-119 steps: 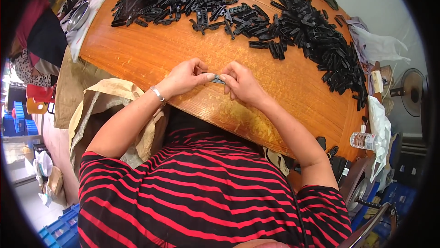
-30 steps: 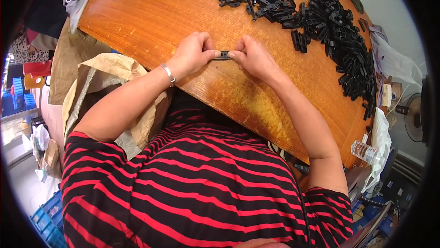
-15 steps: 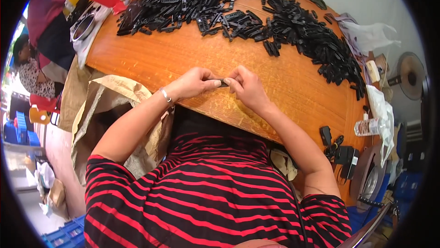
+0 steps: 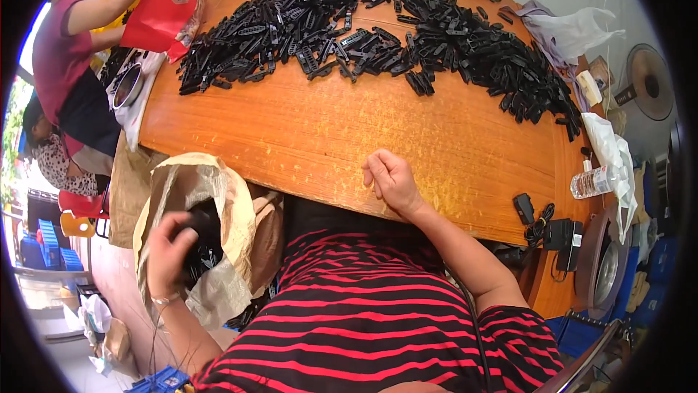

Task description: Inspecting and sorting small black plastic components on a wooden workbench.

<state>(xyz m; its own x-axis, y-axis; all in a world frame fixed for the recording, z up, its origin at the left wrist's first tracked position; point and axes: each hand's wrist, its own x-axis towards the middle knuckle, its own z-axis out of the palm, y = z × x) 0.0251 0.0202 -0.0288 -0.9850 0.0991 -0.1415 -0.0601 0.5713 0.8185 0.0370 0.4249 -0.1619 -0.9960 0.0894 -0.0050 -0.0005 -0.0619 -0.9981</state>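
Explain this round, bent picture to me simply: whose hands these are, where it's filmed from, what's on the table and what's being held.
There's no machine here, just a person's bare hands. A fisheye camera worn on the head looks down, so straight edges bend. On the wooden table, small black plastic parts lie heaped in a broad arc; a clear plastic bottle and a black power adapter are at the right. The left hand, blurred, is at the open brown paper sack; whether it holds anything is unclear. The right hand is curled near the table's edge, with nothing visible in it. At upper left, another person holds a red bag.
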